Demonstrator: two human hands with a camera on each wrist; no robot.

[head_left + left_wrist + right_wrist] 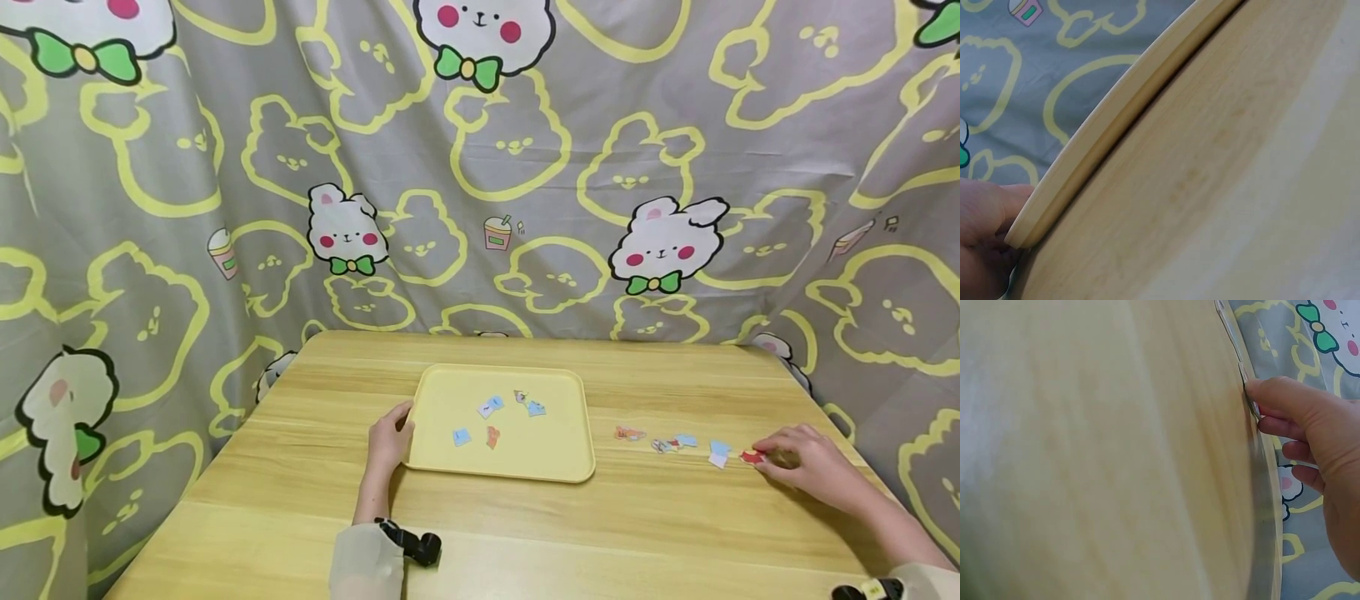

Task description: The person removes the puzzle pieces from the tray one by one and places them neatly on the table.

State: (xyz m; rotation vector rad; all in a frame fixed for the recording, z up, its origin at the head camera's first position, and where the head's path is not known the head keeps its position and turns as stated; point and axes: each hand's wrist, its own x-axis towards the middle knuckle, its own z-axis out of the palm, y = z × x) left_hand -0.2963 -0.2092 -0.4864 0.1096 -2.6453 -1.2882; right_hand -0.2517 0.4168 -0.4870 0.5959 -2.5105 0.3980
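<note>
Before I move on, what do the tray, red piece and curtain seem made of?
Tray: probably plastic, smooth and low-sheen, with a one-piece rounded rim.
Red piece: perhaps printed card, being flat and thin; finish too small to tell.
Curtain: cloth, matt-looking, hanging in soft folds; fibre unclear.

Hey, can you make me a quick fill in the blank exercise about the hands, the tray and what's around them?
1. The left hand holds the yellow tray by its ____ edge.
2. The right hand pinches a ____ picture piece.
3. The row of loose pieces on the wooden table lies to the ____ of the tray.
4. The white rabbits on the curtain wear ____ bows.

Missing words: left; red; right; green.
</note>
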